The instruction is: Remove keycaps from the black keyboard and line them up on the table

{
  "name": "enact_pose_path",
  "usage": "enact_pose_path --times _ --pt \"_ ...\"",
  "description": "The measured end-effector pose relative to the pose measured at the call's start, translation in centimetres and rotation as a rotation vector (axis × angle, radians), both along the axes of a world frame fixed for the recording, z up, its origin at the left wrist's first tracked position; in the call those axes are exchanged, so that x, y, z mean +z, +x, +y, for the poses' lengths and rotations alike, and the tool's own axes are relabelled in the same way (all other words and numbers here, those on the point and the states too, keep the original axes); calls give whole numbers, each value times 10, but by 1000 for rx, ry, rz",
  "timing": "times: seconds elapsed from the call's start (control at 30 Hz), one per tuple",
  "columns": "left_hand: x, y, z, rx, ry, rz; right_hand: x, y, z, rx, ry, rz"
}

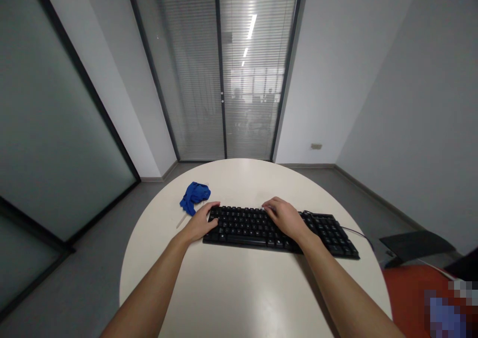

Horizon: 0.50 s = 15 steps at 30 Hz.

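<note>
On the round white table (239, 288), both hands' fingers lie loosely spread on the keyboard (254, 226), gripping nothing.

The keyboard (280, 227) is black all over, with small pale lettering on its keys and a thin black cable (356, 232) at its right end. It lies on a round table (239, 288) of plain cream-white, unpatterned. Left of the keyboard, a crumpled cloth (194, 196) is bright blue. Behind the keyboard, the glass doors (220, 69) carry fine grey horizontal stripes in dark frames. Right of the keyboard, a seat (405, 295) is orange-red.
</note>
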State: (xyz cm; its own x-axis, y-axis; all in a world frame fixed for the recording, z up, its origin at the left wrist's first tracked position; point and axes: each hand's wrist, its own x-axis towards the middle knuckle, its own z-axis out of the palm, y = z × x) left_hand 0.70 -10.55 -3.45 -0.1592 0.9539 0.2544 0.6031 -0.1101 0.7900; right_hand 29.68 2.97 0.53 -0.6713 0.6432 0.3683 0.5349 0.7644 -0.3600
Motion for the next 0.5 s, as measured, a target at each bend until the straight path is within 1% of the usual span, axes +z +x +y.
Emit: enact_pose_path --times 0.17,0.23,0.4,0.5 --pt "0 0 0 1 6 12 2 -2 -4 116 31 -36" --pt "1 0 0 2 -3 18 3 -6 -7 99 58 -36" --pt "2 1 -1 7 -9 25 1 -13 -9 3 107 -49" --pt "1 0 -1 6 -1 18 2 -13 -9 -2 97 -88"
